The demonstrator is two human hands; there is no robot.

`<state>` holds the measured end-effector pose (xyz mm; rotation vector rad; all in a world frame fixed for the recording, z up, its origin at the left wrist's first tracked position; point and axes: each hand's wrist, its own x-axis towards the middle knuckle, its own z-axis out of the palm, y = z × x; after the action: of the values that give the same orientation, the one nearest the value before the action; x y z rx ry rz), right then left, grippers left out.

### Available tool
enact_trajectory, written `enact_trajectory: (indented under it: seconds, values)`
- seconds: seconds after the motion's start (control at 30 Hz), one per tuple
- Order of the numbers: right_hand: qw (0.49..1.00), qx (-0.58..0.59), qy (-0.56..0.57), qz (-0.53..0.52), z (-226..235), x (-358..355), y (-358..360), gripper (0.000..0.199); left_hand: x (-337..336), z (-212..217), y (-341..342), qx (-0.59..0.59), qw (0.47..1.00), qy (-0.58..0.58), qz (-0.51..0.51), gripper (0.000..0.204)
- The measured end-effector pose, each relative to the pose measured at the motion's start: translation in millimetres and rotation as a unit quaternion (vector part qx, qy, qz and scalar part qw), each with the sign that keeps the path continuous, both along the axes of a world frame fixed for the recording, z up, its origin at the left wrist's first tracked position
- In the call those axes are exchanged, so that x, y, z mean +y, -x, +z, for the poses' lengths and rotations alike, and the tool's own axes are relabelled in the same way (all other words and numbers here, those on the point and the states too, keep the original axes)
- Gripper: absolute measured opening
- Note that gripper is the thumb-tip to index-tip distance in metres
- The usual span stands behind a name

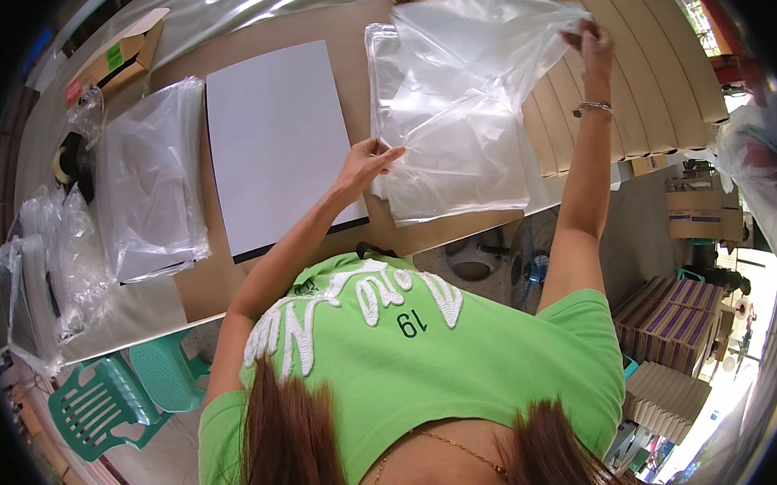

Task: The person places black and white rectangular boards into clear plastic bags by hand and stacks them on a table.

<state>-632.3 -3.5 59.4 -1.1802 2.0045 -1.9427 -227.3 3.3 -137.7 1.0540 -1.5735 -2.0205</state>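
Note:
A stack of clear plastic bags [454, 151] lies on the table to the right of a white sheet stack [282, 143] with a dark lower edge. My right hand [591, 43] pinches the far right corner of the top plastic bag [484, 44], lifting it so that it stretches and creases. At the left edge of the bags, my left hand [374, 162] has its thumb and fingers closed on the plastic. Left of the white stack lies another pile in clear plastic [152, 176], with a dark edge at its bottom.
Folded tan cardboard [634, 63] lines the table's right side. A small open carton [128, 54], a tape roll [69, 158] and crumpled plastic [77, 250] lie at the left. Green stools [107, 406] stand below the table's left edge; a fan [530, 261] stands beneath it.

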Motion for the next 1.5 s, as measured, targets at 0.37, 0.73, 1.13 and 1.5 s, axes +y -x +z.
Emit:
enact_trajectory:
  seconds: [0.37, 0.73, 1.13, 1.5]
  values:
    - [0.860, 0.470, -0.174, -0.092, -76, 90, -70, 0.019, -9, 27, -53, -0.026, 0.998, 0.039, 0.048, 0.036]
    - [0.949, 0.192, -0.249, 0.021, -208, 149, -230, 0.025, 11, 65, -138, -0.158, 0.971, 0.179, 0.027, 0.035]
    - [0.957, 0.181, -0.201, 0.101, -188, 79, -317, 0.039, 45, 87, -281, -0.461, 0.830, 0.166, -0.267, 0.036]
    - [0.950, 0.184, -0.189, 0.167, -184, 81, -354, 0.033, -25, 130, -161, -0.287, 0.872, 0.396, -0.025, 0.044]
